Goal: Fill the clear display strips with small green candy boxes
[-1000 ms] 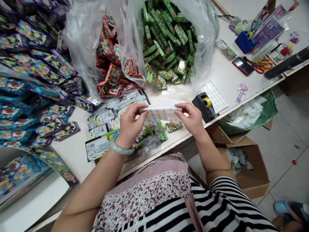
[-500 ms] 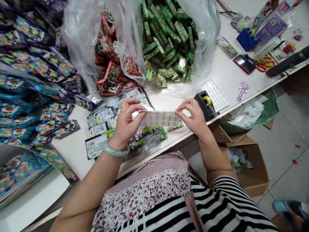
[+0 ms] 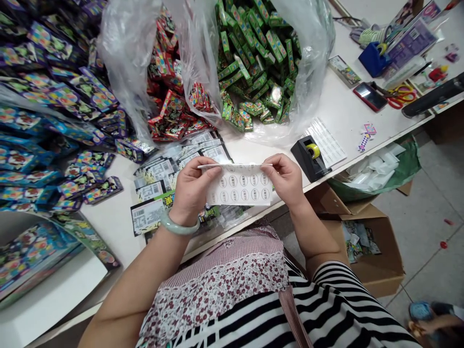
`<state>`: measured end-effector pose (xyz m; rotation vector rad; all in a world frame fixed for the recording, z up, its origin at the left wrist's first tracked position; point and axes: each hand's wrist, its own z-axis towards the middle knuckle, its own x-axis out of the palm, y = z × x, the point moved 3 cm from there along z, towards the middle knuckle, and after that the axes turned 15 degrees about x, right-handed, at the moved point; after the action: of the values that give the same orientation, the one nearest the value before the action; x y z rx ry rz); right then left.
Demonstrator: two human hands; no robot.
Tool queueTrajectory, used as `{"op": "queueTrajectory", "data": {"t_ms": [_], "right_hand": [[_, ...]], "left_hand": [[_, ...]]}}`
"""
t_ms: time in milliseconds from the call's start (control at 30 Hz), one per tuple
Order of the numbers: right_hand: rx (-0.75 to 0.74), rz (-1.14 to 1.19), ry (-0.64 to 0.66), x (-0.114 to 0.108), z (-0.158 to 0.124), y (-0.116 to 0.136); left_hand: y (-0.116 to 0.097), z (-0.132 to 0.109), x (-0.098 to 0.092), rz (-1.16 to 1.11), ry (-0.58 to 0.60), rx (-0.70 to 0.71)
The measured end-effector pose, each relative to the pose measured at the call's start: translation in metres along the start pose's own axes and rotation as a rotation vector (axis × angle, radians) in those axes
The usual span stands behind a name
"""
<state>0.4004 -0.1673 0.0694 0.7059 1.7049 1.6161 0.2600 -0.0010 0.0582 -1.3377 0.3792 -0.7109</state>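
Item: sheet of round labels (image 3: 239, 184), held up between both hands, over the front edge of the table (image 3: 337, 104) and above printed card packets (image 3: 154, 209). Left hand (image 3: 192, 191) (jade bangle (image 3: 180, 226) on its wrist) is pinching the sheet's upper left edge; right hand (image 3: 284, 180) is pinching the upper right edge. Tape dispenser (image 3: 311, 153) is standing just beyond the right hand.

Bright, even indoor light leaves only soft shadows; glare streaks the plastic bags (image 3: 126, 53), the sticker sheet (image 3: 237, 186) is sharp, and wide-angle distortion bends the table (image 3: 344, 106) toward the frame's edges.
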Motion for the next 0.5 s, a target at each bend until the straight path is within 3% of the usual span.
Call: {"op": "queueTrajectory", "data": {"t_ms": [200, 333, 500], "right_hand": [[0.008, -0.045, 0.004, 0.001, -0.001, 0.001], [0.017, -0.001, 0.072, 0.002, 0.001, 0.000], [-0.055, -0.216, 0.203, 0.002, 0.007, 0.012]], "left_hand": [[0.000, -0.001, -0.003, 0.055, -0.036, -0.044], [0.000, -0.001, -0.006, 0.073, -0.012, 0.056], [-0.003, -0.002, -0.005, 0.133, 0.062, 0.165]]}}
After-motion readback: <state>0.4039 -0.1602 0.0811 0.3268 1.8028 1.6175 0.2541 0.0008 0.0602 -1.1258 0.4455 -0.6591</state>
